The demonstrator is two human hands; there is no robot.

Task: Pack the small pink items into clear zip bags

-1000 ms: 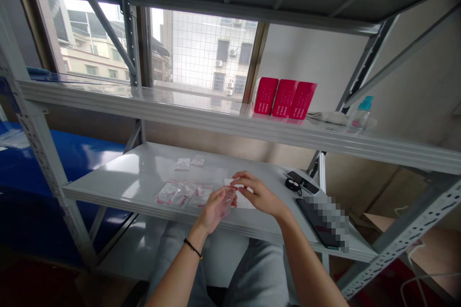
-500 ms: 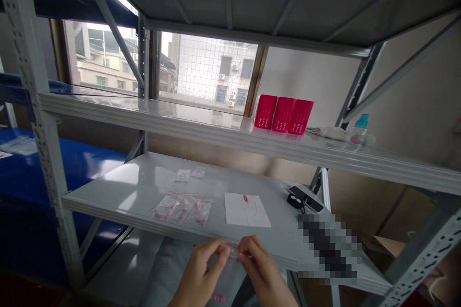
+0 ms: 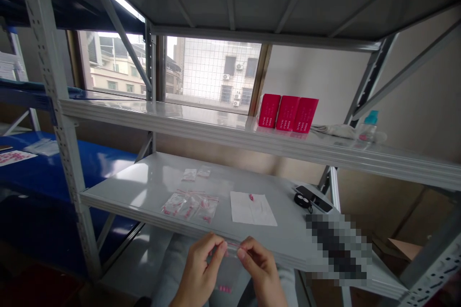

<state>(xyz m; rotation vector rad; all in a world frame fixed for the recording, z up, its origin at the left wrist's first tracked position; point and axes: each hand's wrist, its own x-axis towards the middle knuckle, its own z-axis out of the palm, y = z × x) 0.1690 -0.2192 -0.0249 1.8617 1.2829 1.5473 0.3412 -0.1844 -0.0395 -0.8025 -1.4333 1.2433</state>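
Between my two hands hangs a clear plastic bag (image 3: 229,273) with a pink-red strip along its top and small pink pieces at its bottom. My left hand (image 3: 204,266) pinches the top edge on the left. The right end of that edge is pinched by my right hand (image 3: 260,264). Beyond them, on the grey shelf (image 3: 223,182), lie several clear bags with pink pieces (image 3: 190,205). To their right is a white paper sheet (image 3: 253,211) bearing a small pink item (image 3: 251,197).
Two small clear bags (image 3: 196,173) lie farther back. Black objects (image 3: 304,200) rest at the right. The upper shelf (image 3: 201,122) holds three red boxes (image 3: 287,113), a cloth (image 3: 334,130) and a blue-capped bottle (image 3: 369,124). A metal post (image 3: 59,120) rises at the left.
The view has shifted, so the shelves appear farther right. Both hands still pinch the bag; my hands are slightly farther apart along its top edge.
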